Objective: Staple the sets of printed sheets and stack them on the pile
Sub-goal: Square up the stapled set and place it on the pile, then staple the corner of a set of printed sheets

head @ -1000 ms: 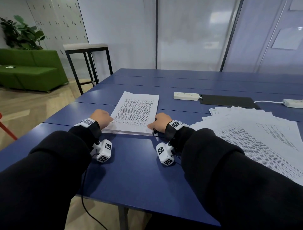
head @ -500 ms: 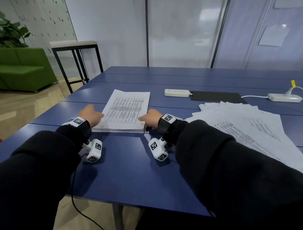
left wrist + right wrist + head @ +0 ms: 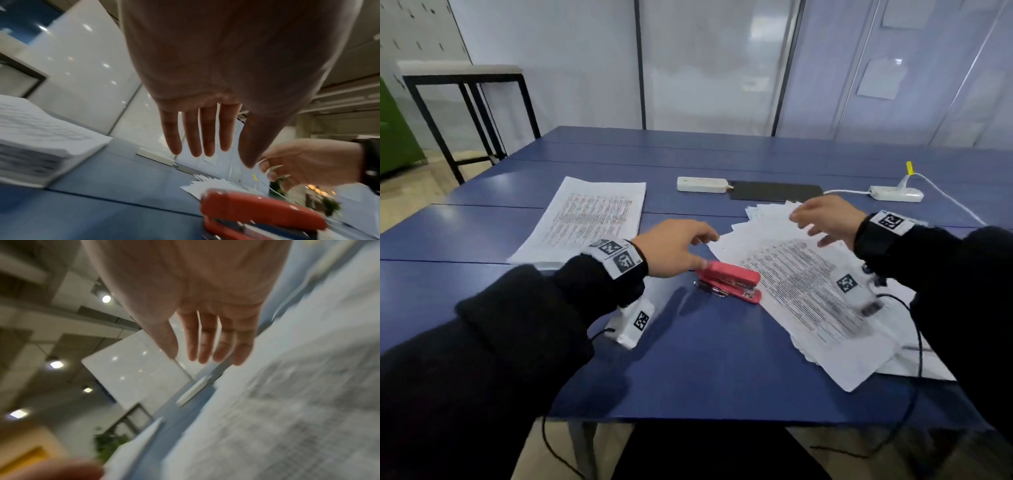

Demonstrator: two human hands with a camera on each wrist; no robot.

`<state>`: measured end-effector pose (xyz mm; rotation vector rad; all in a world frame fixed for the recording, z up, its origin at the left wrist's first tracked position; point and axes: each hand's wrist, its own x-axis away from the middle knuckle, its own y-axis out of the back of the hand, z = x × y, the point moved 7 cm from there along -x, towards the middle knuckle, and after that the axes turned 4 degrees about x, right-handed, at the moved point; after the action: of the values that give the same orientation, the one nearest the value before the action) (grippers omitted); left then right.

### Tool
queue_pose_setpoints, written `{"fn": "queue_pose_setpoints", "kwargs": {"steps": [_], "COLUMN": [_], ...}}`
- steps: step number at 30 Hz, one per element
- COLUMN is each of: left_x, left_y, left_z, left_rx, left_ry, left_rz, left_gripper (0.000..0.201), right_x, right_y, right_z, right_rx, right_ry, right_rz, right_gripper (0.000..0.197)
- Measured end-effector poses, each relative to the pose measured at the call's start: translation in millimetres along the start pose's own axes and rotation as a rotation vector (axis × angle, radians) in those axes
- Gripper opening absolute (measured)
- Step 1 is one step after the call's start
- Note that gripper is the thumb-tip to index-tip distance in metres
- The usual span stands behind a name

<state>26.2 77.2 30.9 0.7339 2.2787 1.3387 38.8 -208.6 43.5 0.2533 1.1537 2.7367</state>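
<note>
Left wrist view alone shows left hand (image 3: pixel 205 97) fingers straight, its grip empty above stapler (image 3: pixel 261 212).

The table (image 3: pixel 688 359) has a smooth, matt blue top. The stapler (image 3: pixel 729 279) is glossy red plastic with metal underneath. The fanned sheets (image 3: pixel 808 291) are printed white paper.

A blue table (image 3: pixel 688 359) carries a white power strip (image 3: pixel 702 184) at 12 o'clock, touching the left end of a black pad (image 3: pixel 774 191). A second power strip (image 3: pixel 896 193) lies at 2 o'clock, cable attached. A black-framed stool (image 3: pixel 462 73) stands at 10 o'clock, beside a green sofa (image 3: pixel 393 137).
</note>
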Motion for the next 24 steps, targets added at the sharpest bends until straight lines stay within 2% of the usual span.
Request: {"fn": "queue_pose_setpoints", "kwargs": {"steps": [2, 4, 8, 12, 13, 16, 17, 20, 24], "left_x": [-7.9, -11.7, -8.1, 9.9, 16.2, 32.5, 36.4, 45.1, 48.1], "left_y": [-20.5, -34.7, -41.2, -35.6, -32.6, -12.1, -1.3, 31.8, 68.5], "left_z": [-11.0, -14.4, -12.6, -5.3, -1.6, 13.3, 18.7, 26.9, 21.6], "left_rx": [-0.072, -0.124, -0.207, -0.317, -0.347, -0.398, -0.392, -0.330, -0.253], "left_ry": [0.000, 0.007, 0.001, 0.064, 0.078, 0.123, 0.144, 0.199, 0.195], "left_rz": [0.093, 0.157, 0.210, 0.302, 0.328, 0.346, 0.323, 0.228, 0.091], "left_gripper": [0.058, 0.057, 0.037, 0.030, 0.029, 0.029, 0.029, 0.023, 0.018], "right_x": [-2.9, 3.8, 5.4, 0.2, -0.7, -4.6, -4.0, 3.1, 26.9], "right_y": [8.8, 4.7, 1.0, -1.5, -4.4, -13.3, -14.2, -18.7, -44.7], "right_z": [-30.9, -51.2, -64.7, -60.5, -58.7, -53.0, -48.9, -29.3, 1.4], "right_rx": [0.407, 0.644, 0.666, 0.648, 0.623, 0.558, 0.521, 0.463, 0.410], "right_ry": [-0.059, -0.099, -0.116, -0.096, -0.080, 0.026, 0.055, 0.166, 0.290], "right_rz": [0.055, 0.154, 0.141, 0.173, 0.198, 0.227, 0.210, 0.190, 0.473], "right_gripper": [0.056, 0.076, 0.087, 0.093, 0.086, 0.033, 0.022, 0.015, 0.016]}}
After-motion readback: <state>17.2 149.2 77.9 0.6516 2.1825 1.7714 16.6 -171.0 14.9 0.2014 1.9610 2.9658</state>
